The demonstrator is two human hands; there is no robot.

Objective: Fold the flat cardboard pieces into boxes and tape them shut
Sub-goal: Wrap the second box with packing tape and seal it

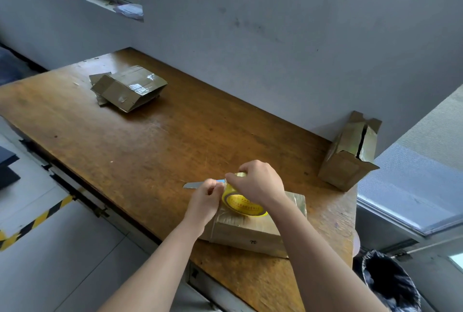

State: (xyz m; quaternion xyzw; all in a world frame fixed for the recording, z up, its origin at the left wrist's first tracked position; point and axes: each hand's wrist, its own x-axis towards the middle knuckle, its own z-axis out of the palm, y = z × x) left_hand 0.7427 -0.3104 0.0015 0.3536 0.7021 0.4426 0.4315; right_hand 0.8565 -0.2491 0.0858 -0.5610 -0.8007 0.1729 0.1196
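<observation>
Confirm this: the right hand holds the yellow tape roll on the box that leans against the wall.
Wrong box. In the head view the right hand holds the yellow tape roll on the near box; the box against the wall is untouched.

Right hand (260, 184) grips tape roll (241, 202); left hand (204, 199) pinches it.

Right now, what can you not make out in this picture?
Head view:
1. Tape's loose end: hidden behind the left hand; pinched or not, unclear.
2. Knife: its right end lies behind the left hand.
3. Near box, top seam: covered by the tape roll, which the right hand grips.
4. Print on the roll: too small.
5. Bin: cut by the bottom edge.
</observation>
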